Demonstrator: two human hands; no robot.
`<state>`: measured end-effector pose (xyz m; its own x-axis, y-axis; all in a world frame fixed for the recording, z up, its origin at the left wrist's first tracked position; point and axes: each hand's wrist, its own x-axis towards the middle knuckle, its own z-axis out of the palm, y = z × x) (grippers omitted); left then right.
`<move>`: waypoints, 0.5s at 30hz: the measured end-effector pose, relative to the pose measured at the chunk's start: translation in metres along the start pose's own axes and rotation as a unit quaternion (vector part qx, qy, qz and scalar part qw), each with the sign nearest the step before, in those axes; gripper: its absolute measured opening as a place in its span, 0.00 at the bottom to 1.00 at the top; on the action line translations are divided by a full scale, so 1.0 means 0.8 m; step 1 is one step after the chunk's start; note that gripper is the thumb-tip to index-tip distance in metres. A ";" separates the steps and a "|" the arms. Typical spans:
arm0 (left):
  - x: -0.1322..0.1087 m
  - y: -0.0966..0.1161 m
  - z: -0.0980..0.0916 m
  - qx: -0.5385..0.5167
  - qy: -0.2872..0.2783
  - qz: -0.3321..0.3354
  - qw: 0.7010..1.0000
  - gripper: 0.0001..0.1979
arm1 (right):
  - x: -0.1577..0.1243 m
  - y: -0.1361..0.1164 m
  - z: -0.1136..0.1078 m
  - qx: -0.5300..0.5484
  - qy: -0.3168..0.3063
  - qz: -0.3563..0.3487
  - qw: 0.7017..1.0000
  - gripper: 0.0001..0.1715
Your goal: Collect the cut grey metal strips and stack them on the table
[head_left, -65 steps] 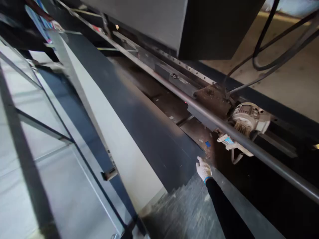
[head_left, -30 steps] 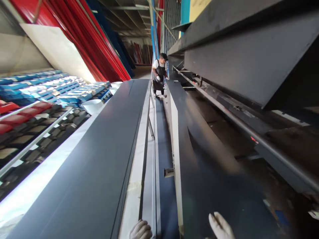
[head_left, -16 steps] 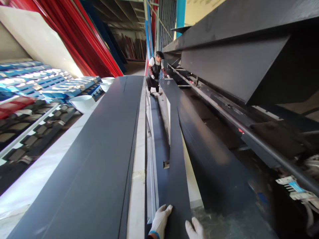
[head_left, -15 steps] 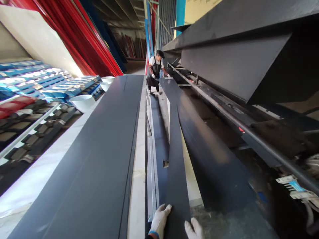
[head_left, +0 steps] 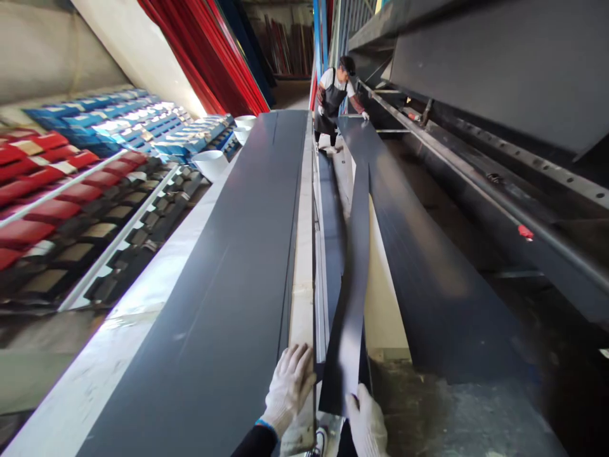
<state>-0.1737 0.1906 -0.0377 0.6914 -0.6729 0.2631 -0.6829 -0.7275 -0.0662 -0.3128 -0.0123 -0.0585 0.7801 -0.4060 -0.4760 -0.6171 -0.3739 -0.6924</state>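
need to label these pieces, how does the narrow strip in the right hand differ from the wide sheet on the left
Width: the narrow strip is slim, while the wide sheet is much broader.
Pose: the narrow strip bends along its length; the wide sheet lies flat.
Contact: the right hand grips the narrow strip's near end, while the left hand rests by the wide sheet's edge.
Both are long and dark.

A narrow gap runs left of the long, curved dark-grey metal strip (head_left: 353,279); beyond the strip, a dark-aproned worker (head_left: 333,100) blocks it.
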 end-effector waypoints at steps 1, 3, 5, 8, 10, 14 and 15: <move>-0.006 -0.004 0.005 0.025 0.016 0.017 0.999 0.28 | 0.000 -0.003 0.006 -0.017 0.001 -0.002 1.000 0.29; -0.011 -0.004 0.011 0.049 0.027 0.030 0.998 0.29 | 0.001 -0.008 0.021 -0.028 0.007 -0.006 1.000 0.32; -0.012 0.000 0.012 0.050 0.024 0.024 0.998 0.29 | 0.004 -0.011 0.041 -0.035 0.011 -0.004 0.999 0.33; -0.010 0.004 0.013 0.039 0.013 0.014 0.999 0.29 | 0.014 -0.010 0.079 -0.038 0.027 -0.012 0.999 0.31; -0.010 0.003 0.015 0.030 0.002 0.009 1.000 0.29 | 0.021 -0.006 0.104 -0.029 0.047 -0.040 0.998 0.29; -0.010 0.003 0.016 0.022 -0.011 0.006 1.000 0.30 | 0.031 0.008 0.136 -0.046 0.077 -0.076 0.993 0.26; -0.010 0.004 0.015 0.025 -0.008 0.008 1.000 0.30 | 0.033 0.011 0.138 -0.058 0.079 -0.071 0.993 0.26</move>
<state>-0.1783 0.1920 -0.0516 0.6840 -0.6865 0.2466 -0.6819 -0.7218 -0.1180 -0.2864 0.0658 -0.1372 0.8400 -0.4644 -0.2805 -0.5165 -0.5264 -0.6754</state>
